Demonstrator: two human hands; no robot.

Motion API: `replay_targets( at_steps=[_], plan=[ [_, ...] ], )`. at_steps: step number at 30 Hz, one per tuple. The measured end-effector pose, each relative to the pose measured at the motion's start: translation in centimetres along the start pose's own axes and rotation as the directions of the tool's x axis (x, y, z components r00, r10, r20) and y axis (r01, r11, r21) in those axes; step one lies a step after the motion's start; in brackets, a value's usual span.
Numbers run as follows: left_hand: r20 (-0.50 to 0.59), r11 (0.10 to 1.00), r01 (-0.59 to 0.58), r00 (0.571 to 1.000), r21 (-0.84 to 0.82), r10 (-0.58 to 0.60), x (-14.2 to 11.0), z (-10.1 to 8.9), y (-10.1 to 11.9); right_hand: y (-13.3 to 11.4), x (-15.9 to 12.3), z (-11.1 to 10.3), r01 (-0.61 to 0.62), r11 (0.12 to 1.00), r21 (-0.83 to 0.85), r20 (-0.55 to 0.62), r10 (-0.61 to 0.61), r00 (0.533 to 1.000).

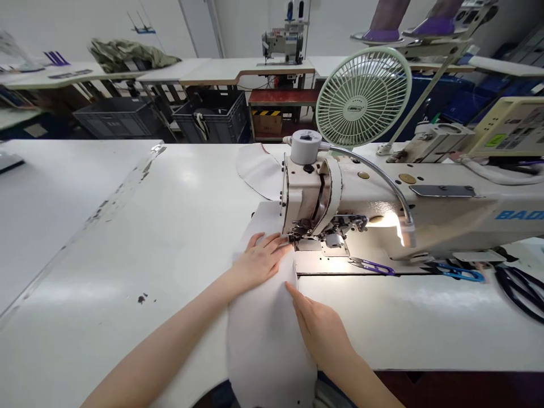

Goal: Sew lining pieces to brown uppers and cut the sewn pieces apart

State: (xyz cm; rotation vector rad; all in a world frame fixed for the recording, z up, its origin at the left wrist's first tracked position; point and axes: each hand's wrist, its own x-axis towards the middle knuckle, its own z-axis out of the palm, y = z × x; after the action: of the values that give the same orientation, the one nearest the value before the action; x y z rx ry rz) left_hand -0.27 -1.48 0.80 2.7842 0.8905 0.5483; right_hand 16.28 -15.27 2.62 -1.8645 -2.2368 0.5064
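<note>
A long pale fabric panel runs from under the sewing machine head toward me and hangs over the table's front edge. My left hand lies flat on it, fingers stretched out and slightly apart, fingertips close to the presser foot. The needle area is partly hidden by the machine head. At the panel's right edge, my right hand holds the fabric, one fingertip on top and the other fingers partly hidden at the edge. Behind the machine head lies another pale fabric piece with a dark edge line.
Purple thread snips and blue thread snips lie on the right, near black-handled scissors. A lit lamp bends over the machine bed. Behind stand a green fan, grey crates and another sewing machine.
</note>
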Motion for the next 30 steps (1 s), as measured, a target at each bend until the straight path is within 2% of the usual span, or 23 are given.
replay_targets(
  at_steps=[2,3,6,8,11,13,14,15,18,20,24,27,30],
  plan=[
    [0.016,1.0,-0.014,1.0,-0.002,0.014,0.0,-0.1,0.0,-0.4,-0.4,0.1,-0.129,0.969,0.209,0.062,0.119,0.991],
    [0.023,1.0,-0.021,1.0,-0.009,0.021,-0.1,-0.1,0.0,-0.7,-0.8,0.2,-0.21,0.923,0.323,0.1,0.187,0.977],
    [0.037,0.997,-0.046,0.998,-0.054,0.048,-0.4,-0.4,0.3,-1.2,-2.0,0.5,-0.416,0.678,0.607,0.24,0.342,0.908],
    [0.056,0.992,-0.072,0.995,-0.102,0.078,-1.0,-0.6,0.8,-1.5,-2.7,0.6,-0.48,0.537,0.694,0.317,0.371,0.873],
    [0.093,0.98,-0.12,0.986,-0.161,0.136,-2.2,-0.7,1.7,-1.5,-3.1,0.4,-0.517,0.469,0.716,0.372,0.371,0.851],
    [0.092,0.976,-0.141,0.983,-0.166,0.157,-3.1,-0.6,2.2,-1.4,-3.3,0.5,-0.524,0.503,0.687,0.378,0.369,0.849],
    [0.078,0.976,-0.148,0.984,-0.16,0.162,-3.5,-0.4,2.4,-1.3,-3.4,0.6,-0.506,0.553,0.662,0.351,0.367,0.861],
    [0.058,0.976,-0.154,0.985,-0.152,0.165,-3.9,-0.2,2.6,-1.2,-3.5,0.9,-0.464,0.625,0.627,0.292,0.364,0.885],
    [-0.001,0.975,-0.191,0.981,-0.117,0.193,-4.5,0.4,2.7,-0.9,-3.6,1.8,-0.271,0.863,0.426,0.01,0.295,0.955],
    [-0.019,0.97,-0.223,0.975,-0.094,0.222,-4.6,0.8,2.7,-0.7,-3.6,2.2,-0.176,0.952,0.249,-0.096,0.205,0.974],
    [-0.032,0.964,-0.258,0.966,-0.064,0.256,-4.5,1.0,2.4,-0.7,-2.9,2.2,-0.106,0.993,-0.047,-0.174,0.097,0.98],
    [-0.047,0.961,-0.272,0.962,-0.053,0.27,-4.3,0.9,2.2,-0.7,-2.3,2.1,-0.059,0.976,-0.207,-0.22,0.012,0.975],
    [-0.05,0.954,-0.293,0.956,-0.061,0.29,-4.1,0.7,2.0,-0.5,-1.7,2.1,-0.024,0.944,-0.328,-0.217,-0.051,0.975]
  ],
)
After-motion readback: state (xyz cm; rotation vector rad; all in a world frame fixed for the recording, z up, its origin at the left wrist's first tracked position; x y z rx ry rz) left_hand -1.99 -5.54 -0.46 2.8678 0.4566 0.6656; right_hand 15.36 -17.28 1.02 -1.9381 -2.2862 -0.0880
